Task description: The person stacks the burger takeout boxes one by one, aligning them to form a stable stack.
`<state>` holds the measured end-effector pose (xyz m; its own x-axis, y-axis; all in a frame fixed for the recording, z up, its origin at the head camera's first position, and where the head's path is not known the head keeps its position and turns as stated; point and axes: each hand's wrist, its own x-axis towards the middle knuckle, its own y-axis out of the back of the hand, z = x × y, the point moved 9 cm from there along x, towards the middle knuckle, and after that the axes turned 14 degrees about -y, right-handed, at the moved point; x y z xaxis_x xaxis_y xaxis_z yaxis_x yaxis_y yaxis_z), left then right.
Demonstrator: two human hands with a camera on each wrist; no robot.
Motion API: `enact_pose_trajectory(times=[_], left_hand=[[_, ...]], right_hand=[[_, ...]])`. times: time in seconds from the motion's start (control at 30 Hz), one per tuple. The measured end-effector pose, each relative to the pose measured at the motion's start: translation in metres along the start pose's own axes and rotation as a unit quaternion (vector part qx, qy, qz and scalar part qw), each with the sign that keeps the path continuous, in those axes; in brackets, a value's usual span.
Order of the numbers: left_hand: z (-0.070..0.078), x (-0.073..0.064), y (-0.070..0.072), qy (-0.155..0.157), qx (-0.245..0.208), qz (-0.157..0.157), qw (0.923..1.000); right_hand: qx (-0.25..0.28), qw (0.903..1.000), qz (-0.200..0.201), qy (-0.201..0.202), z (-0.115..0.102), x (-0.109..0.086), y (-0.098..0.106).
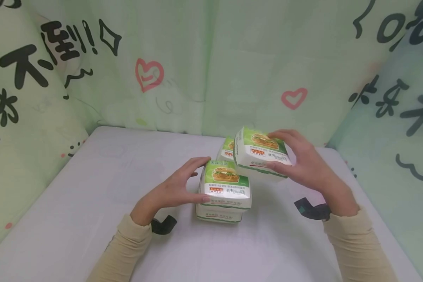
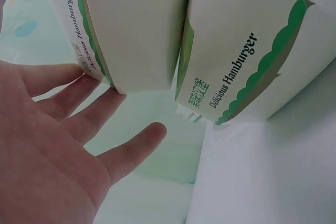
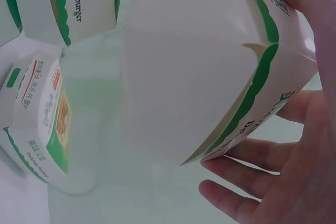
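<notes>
A green-and-white cardboard hamburger box (image 1: 261,152) is gripped, lifted, by the right hand (image 1: 304,164) — the left hand (image 1: 176,188), fingers straight, is rested against a stacked matching box (image 1: 226,186) on the white bench (image 1: 91,188).

We see only a corner of the far box (image 1: 227,148), hidden behind the held box (image 1: 261,153).

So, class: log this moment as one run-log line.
left hand: touches stacked box | right hand: holds lifted box | third box: behind, on table
</notes>
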<state>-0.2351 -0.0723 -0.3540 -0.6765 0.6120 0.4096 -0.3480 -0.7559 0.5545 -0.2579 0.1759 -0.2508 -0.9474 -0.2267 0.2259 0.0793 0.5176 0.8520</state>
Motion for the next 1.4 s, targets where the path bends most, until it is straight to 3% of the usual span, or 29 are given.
enact_pose_trajectory(times=[0.5,0.9,1.4], left_hand=[[-0.004,0.001,-0.001,0.006,-0.026,0.008,0.9996],[-0.002,0.0,0.0,0.008,-0.051,0.012,0.9986],[-0.004,-0.001,0.001,0.013,-0.05,0.012,0.9986]], right_hand=[[-0.02,0.9975,-0.015,0.065,-0.043,-0.003,-0.015],[-0.016,0.9966,-0.03,0.076,-0.064,-0.006,-0.027],[-0.046,0.9941,0.006,0.098,-0.079,-0.012,-0.033]])
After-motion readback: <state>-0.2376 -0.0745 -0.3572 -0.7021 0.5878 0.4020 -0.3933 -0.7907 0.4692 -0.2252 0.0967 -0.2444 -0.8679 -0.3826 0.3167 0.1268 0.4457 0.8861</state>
